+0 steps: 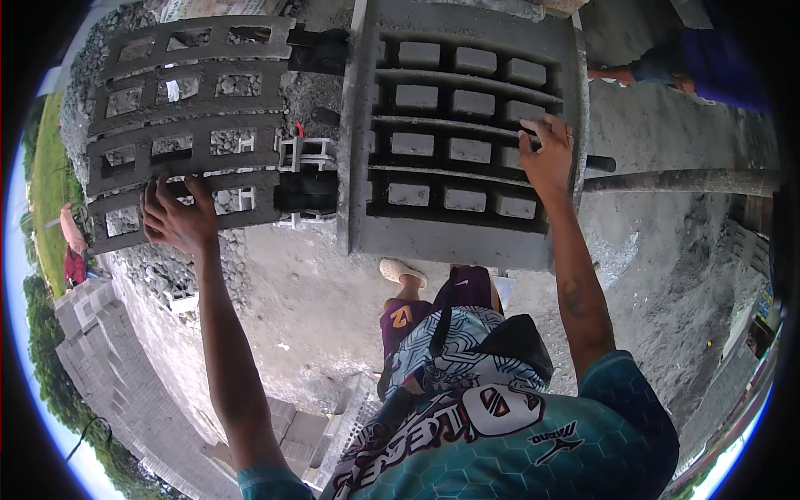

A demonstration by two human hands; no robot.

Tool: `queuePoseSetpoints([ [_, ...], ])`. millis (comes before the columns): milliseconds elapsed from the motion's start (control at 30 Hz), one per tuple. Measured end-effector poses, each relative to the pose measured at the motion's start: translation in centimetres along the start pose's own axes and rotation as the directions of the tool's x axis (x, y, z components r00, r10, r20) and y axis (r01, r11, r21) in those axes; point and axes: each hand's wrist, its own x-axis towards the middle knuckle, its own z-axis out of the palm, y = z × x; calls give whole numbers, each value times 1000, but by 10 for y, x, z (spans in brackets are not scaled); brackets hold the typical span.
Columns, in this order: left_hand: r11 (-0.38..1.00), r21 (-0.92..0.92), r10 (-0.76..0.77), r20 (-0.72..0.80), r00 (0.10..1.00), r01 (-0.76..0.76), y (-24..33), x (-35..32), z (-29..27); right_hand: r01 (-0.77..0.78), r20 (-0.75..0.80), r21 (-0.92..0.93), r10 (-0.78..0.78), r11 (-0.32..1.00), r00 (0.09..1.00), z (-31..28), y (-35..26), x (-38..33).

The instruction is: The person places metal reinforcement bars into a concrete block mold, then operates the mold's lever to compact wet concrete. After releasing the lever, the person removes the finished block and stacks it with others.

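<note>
My left hand (179,215) is at the near bar of a dark grey slotted frame (271,133), fingers bent over its edge. The frame has several parallel bars with rectangular openings; gravel shows through them. To its right stands a grey metal mould box (450,247), holding rows of small rectangular grey blocks (468,151) between thin dividers. My right hand (550,154) is over the mould's right side, fingers apart and slightly bent, nothing held. Whether its fingertips touch a block, I cannot tell. My right hand partly covers the blocks beneath.
Gravel (158,271) lies left, under and around the frame. A stack of grey concrete blocks (125,350) stands at lower left. A long pole (683,181) extends right from the mould. Another person's arm (642,73) shows at upper right; a second person (73,242) is at far left.
</note>
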Motion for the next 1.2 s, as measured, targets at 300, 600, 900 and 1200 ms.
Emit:
queuePoseSetpoints([
  [300,996,-88,-15,22,1000,17,20,12,-21,117,21,-378,-118,919,993,134,-6,253],
  [600,975,-206,56,-137,989,-84,2,-1,-8,-56,334,-352,182,934,925,135,-35,294],
  [900,976,-213,16,-145,989,-47,-8,-8,14,-42,391,-396,210,917,896,95,-79,159],
  [1200,968,-251,-25,-59,998,10,-14,-7,0,-110,424,-315,244,943,872,26,-174,-68],
])
